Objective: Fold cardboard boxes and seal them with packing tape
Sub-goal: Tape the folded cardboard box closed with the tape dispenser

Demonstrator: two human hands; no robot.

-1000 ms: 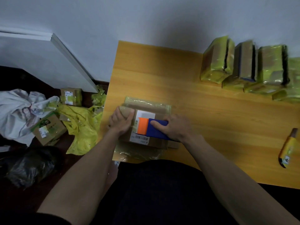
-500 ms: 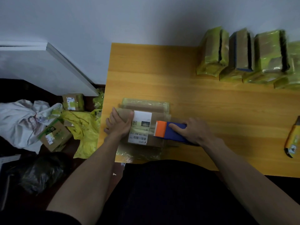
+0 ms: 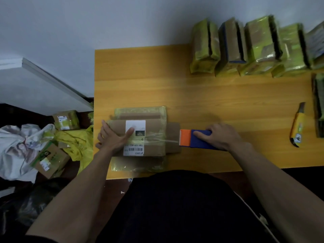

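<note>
A flat brown cardboard box (image 3: 154,135) with a white shipping label (image 3: 135,127) lies at the near left of the wooden table (image 3: 210,102), its flaps spread out. My left hand (image 3: 114,137) presses flat on the box's left end, thumb on the label. My right hand (image 3: 222,135) grips a blue and orange tape dispenser (image 3: 194,140) just off the box's right flap. A strip of clear tape (image 3: 161,140) stretches from the dispenser across the box top.
Several boxes wrapped in yellow-green tape (image 3: 249,48) stand in a row at the table's far right edge. A yellow utility knife (image 3: 297,128) lies at the right. On the floor to the left are small boxes (image 3: 50,157), yellow plastic (image 3: 77,142) and white cloth (image 3: 15,146).
My right hand has drawn the tape dispenser rightward across the box top and past its right flap, leaving tape behind. My left hand has flattened and shifted onto the label.
</note>
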